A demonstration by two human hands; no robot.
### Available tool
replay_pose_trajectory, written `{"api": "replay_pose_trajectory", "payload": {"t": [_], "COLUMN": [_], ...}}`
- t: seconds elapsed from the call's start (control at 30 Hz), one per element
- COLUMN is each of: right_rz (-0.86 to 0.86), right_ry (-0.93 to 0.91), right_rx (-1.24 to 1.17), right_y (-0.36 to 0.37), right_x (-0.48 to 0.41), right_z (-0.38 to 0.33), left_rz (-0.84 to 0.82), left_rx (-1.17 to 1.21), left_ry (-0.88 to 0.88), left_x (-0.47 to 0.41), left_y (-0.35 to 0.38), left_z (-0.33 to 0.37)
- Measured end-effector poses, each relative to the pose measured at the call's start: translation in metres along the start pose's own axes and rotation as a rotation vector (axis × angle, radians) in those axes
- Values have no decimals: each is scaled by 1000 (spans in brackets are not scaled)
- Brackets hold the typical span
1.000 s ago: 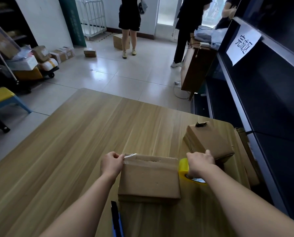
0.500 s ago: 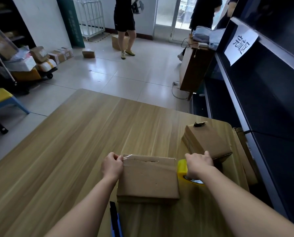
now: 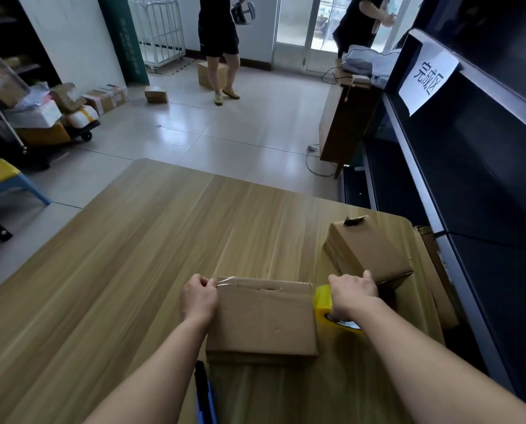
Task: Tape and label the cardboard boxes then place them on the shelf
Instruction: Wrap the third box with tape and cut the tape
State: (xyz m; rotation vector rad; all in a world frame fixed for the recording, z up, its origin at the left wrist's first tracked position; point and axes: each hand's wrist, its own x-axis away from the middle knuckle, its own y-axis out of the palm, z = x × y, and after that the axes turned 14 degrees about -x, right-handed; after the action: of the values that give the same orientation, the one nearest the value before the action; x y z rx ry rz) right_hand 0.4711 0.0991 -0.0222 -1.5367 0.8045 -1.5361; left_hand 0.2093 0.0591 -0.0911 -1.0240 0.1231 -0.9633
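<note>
Your left hand [image 3: 199, 298] pinching clear tape end [image 3: 223, 282] at cardboard box [image 3: 263, 319] corner, your right hand [image 3: 352, 293] gripping yellow tape roll [image 3: 324, 302] beside it, on wooden table [image 3: 133, 270]

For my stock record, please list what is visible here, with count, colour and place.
flat brown cardboard box: 1, brown, table, between the grips
second brown cardboard box: 1, brown, table's far right
yellow tape roll: 1, yellow, right of flat box
light wooden table: 1, tan, foreground
dark shelf unit: 1, black, right side
white paper sign: 1, white, on shelf
standing persons: 2, dark clothes, background
left grip: 1, pinches clear tape end at box's left edge
right grip: 1, holds tape roll
</note>
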Motion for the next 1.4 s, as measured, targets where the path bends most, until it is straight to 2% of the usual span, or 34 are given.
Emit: {"api": "replay_pose_trajectory", "payload": {"t": [0.2, 0.5, 0.87, 0.97, 1.07, 1.27, 1.4], "right_rz": [1, -32, -21, -22, -7, 8, 5], "right_ry": [4, 14, 29, 25, 19, 28, 28], "right_rx": [10, 16, 43, 47, 44, 22, 15], "right_y": [-4, 3, 5, 6, 6, 9, 10], "right_x": [-4, -15, -17, -15, -14, -14, -15], "right_z": [-1, -2, -8, -9, -10, -10, -11], "left_rz": [-60, -382, -582, -536, -420, -245, 70], "left_rx": [133, 433, 385, 366, 299, 44, -144], "left_ry": [-62, -276, -398, -332, -232, -128, 89], "left_x": [-4, -11, -12, -15, -13, -10, -1], "left_y": [3, -3, -12, -6, 1, 8, 1], "left_z": [-6, -3, -12, -9, -5, -13, 0]}}
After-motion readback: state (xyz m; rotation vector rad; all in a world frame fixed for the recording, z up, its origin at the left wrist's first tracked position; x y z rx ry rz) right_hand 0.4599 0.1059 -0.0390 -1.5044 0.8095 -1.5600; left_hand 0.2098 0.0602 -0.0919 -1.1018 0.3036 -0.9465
